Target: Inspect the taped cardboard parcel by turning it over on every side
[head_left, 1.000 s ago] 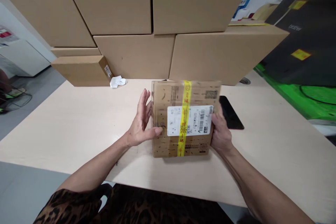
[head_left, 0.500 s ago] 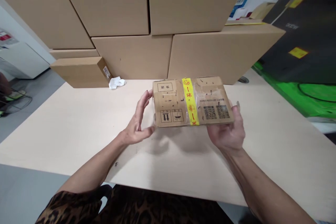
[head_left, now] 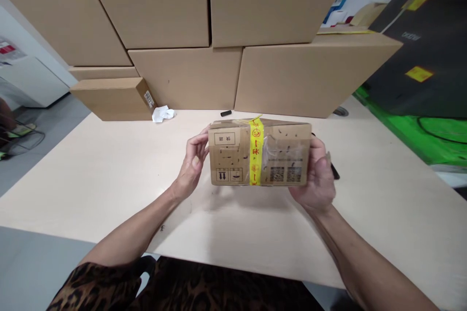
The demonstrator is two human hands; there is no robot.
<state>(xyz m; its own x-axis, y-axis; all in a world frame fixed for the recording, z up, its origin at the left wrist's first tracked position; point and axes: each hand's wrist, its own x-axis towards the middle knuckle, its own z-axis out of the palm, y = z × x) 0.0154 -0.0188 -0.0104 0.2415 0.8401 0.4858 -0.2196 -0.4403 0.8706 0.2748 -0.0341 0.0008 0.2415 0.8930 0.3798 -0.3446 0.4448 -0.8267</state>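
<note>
A small cardboard parcel (head_left: 233, 155) is held up over the table between my hands. Yellow tape (head_left: 256, 150) with red print runs down its front face, which also carries black symbols and two square codes; the print is upside down. My left hand (head_left: 191, 163) is at the parcel's left end, its fingers curving behind and its thumb in front of them. At the lower right corner, my right hand (head_left: 317, 180) grips the box, with its palm partly underneath. Some fingertips are hidden behind the cardboard. Just past my right hand lies a thin black object (head_left: 334, 171), mostly covered.
Large cardboard boxes (head_left: 182, 77) are stacked along the back of the pale table (head_left: 109, 170). A flat brown box (head_left: 109, 102) stands at left, beside crumpled white paper (head_left: 163, 113). A small black piece (head_left: 225, 113) lies near the stack. A dark case (head_left: 404, 58) stands at right.
The parcel has tipped so its printed face is more upright, and it has shifted slightly left and lower. The black items behind it now show. My left hand has closed in on its end.
</note>
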